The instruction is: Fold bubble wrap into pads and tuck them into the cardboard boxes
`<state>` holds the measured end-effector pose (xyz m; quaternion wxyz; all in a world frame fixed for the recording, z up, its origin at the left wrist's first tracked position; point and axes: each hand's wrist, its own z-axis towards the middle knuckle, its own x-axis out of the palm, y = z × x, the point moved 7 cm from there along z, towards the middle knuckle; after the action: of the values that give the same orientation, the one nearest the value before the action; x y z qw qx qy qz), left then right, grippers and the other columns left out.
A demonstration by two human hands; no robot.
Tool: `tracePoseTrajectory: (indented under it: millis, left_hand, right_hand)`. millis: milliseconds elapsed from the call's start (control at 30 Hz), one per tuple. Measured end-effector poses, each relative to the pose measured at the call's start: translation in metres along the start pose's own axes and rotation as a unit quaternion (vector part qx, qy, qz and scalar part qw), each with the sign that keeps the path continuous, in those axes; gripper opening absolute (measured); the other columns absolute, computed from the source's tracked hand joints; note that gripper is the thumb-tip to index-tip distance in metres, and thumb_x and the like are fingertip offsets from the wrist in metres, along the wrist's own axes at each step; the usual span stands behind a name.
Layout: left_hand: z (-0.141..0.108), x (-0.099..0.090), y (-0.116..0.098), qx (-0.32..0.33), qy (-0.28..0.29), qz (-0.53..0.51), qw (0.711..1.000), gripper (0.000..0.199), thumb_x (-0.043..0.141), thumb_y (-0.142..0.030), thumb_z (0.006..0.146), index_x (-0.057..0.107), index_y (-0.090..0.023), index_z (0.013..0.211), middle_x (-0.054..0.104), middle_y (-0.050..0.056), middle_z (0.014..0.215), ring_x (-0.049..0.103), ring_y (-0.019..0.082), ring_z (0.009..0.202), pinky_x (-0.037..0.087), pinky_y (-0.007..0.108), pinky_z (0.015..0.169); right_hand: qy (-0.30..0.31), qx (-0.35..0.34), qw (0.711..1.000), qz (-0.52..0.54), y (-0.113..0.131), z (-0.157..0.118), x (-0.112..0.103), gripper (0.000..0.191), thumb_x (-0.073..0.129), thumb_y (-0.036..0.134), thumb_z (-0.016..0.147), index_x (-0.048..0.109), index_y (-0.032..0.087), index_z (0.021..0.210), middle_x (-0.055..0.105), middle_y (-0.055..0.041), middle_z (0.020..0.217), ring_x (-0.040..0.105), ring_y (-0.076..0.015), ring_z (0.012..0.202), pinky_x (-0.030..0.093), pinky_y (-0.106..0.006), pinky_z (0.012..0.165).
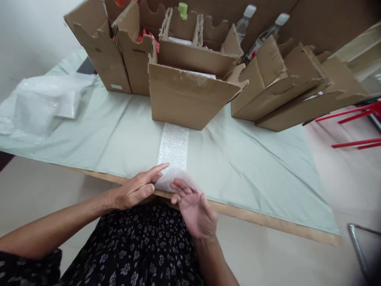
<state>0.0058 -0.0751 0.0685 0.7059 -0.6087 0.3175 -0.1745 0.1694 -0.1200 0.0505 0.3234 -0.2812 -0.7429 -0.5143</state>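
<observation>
A narrow strip of bubble wrap (173,147) runs from under the front cardboard box (184,97) to the table's front edge. Its near end curls up in a whitish flap between the hands. My left hand (139,190) is beside the left side of this flap, fingers stretched toward it and thumb apart. On the other side, my right hand (195,206) is palm up and slightly blurred, its fingertips overlapping the flap. Nothing is seen gripped in either hand.
Cardboard boxes (111,59) stand along the back, with more boxes (279,87) at the right. Two bottles (244,24) rise behind them. Loose bubble wrap (38,103) lies at the left on the green cloth (253,171). A red stool (357,113) stands beyond the table.
</observation>
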Motion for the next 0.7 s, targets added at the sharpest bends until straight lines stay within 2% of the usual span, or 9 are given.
tracePoseTrajectory:
  millis: [100,167,200,267,333,467,567,633,700]
  left_hand:
    - [-0.002,-0.001,0.002,-0.024,-0.158,0.093,0.983,0.067,0.048,-0.043,0.105,0.027,-0.02,0.164,0.073,0.011,0.112,0.069,0.027,0.109,0.056,0.044,0.095]
    - [-0.005,0.002,-0.009,0.011,-0.249,0.192,0.949,0.061,0.054,-0.027,0.102,0.036,-0.021,0.16,0.072,0.008,0.105,0.067,0.024,0.104,0.055,0.043,0.094]
    - [-0.005,0.005,-0.016,0.033,-0.273,0.234,0.933,0.056,0.055,-0.021,0.1,0.044,-0.021,0.155,0.072,0.008,0.104,0.066,0.024,0.104,0.053,0.043,0.095]
    - [-0.005,0.012,-0.024,0.052,-0.283,0.292,0.912,0.042,0.055,-0.015,0.098,0.061,-0.022,0.139,0.071,0.007,0.1,0.063,0.024,0.1,0.05,0.045,0.095]
    - [-0.003,0.012,-0.024,0.034,-0.282,0.319,0.904,0.029,0.056,-0.014,0.097,0.07,-0.021,0.122,0.07,0.006,0.093,0.06,0.025,0.096,0.048,0.048,0.093]
    - [-0.004,0.008,-0.02,-0.008,-0.281,0.337,0.898,0.022,0.057,-0.017,0.096,0.073,-0.021,0.11,0.068,0.006,0.088,0.058,0.026,0.093,0.047,0.05,0.091]
    - [-0.004,0.004,-0.019,-0.021,-0.278,0.356,0.892,0.021,0.058,-0.019,0.095,0.075,-0.021,0.107,0.066,0.008,0.093,0.057,0.027,0.095,0.047,0.05,0.089]
    - [-0.004,0.002,-0.02,-0.024,-0.269,0.366,0.891,0.02,0.059,-0.02,0.095,0.076,-0.02,0.105,0.064,0.01,0.099,0.057,0.029,0.097,0.048,0.05,0.088]
    - [-0.004,0.001,-0.019,-0.024,-0.257,0.372,0.892,0.02,0.06,-0.021,0.094,0.077,-0.02,0.106,0.063,0.012,0.106,0.058,0.03,0.101,0.049,0.051,0.089]
  right_hand:
    - [-0.033,0.004,0.999,0.003,0.002,0.023,0.004,0.053,0.076,0.051,0.088,0.062,0.029,0.135,0.071,-0.0105,0.133,0.065,-0.0262,0.124,0.056,-0.035,0.085]
    - [-0.054,0.025,0.998,-0.021,0.0,0.029,0.002,0.066,0.075,0.047,0.09,0.048,0.03,0.148,0.071,-0.0119,0.133,0.066,-0.0265,0.124,0.057,-0.038,0.088]
    - [-0.064,0.032,0.997,-0.036,-0.001,0.03,0.0,0.072,0.074,0.045,0.091,0.041,0.029,0.153,0.071,-0.0128,0.133,0.066,-0.027,0.124,0.058,-0.04,0.089]
    - [-0.076,0.041,0.994,-0.064,-0.002,0.03,-0.002,0.082,0.073,0.043,0.092,0.028,0.028,0.159,0.07,-0.0142,0.135,0.066,-0.0278,0.124,0.059,-0.043,0.092]
    - [-0.078,0.042,0.992,-0.092,-0.003,0.029,-0.003,0.087,0.071,0.043,0.092,0.02,0.028,0.162,0.067,-0.0148,0.139,0.065,-0.0284,0.127,0.058,-0.046,0.096]
    - [-0.063,0.035,0.982,-0.175,-0.002,0.029,-0.003,0.086,0.062,0.047,0.096,0.012,0.029,0.165,0.059,-0.0157,0.149,0.061,-0.0297,0.133,0.057,-0.053,0.103]
    - [-0.038,0.024,0.972,-0.231,0.002,0.024,0.0,0.083,0.059,0.045,0.098,0.013,0.03,0.165,0.055,-0.0157,0.153,0.062,-0.0295,0.133,0.059,-0.052,0.101]
    - [-0.022,-0.005,0.955,-0.297,0.01,0.017,0.002,0.075,0.056,0.041,0.101,0.017,0.034,0.165,0.055,-0.0142,0.153,0.065,-0.0277,0.128,0.061,-0.049,0.096]
    - [0.003,-0.068,0.903,-0.423,0.023,0.009,0.007,0.065,0.055,0.033,0.103,0.028,0.037,0.162,0.056,-0.0112,0.152,0.065,-0.0259,0.126,0.06,-0.048,0.097]
